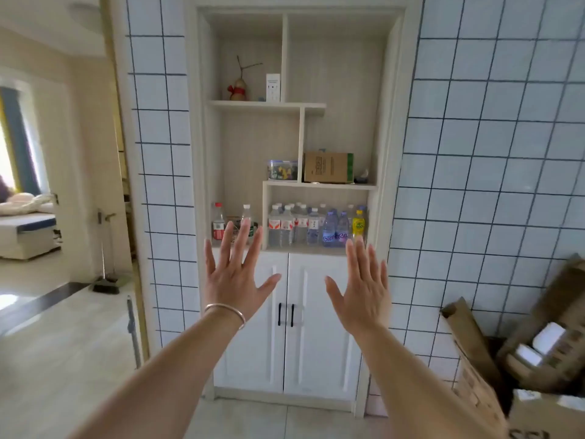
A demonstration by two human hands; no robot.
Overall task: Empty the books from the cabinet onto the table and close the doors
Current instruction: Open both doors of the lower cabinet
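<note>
Only one marking reads clearly — "100" on the yellow bottle [358, 224].

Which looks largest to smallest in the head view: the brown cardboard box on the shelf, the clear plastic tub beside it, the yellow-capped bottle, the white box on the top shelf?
1. Brown cardboard box
2. Clear plastic tub
3. White box and yellow-capped bottle: too alike to rank.

Bright daylight from left, perhaps a window; soft, wide-angle-bent edges.
</note>
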